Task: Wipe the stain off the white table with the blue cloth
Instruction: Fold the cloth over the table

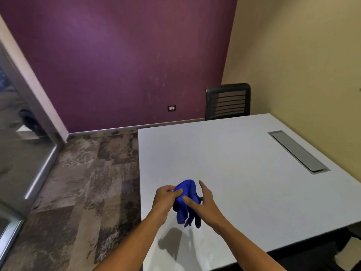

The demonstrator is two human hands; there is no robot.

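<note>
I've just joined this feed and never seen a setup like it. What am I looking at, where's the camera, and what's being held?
There is no machine here: a person works with bare hands. The single picture comes from a camera worn on their head, looking forward and down. The left hand pinches a bunched blue cloth held above the white table, casting a shadow below. The right hand touches the cloth with its fingers fairly straight. A grey cable tray sits in the tabletop, and a black chair stands behind. I cannot make out the stain.

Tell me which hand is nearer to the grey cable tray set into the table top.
Right. The right hand is on the tray's side of the blue cloth, with bare table between it and the cable tray. The left hand grips the cloth's far side, by the table's left edge.
</note>
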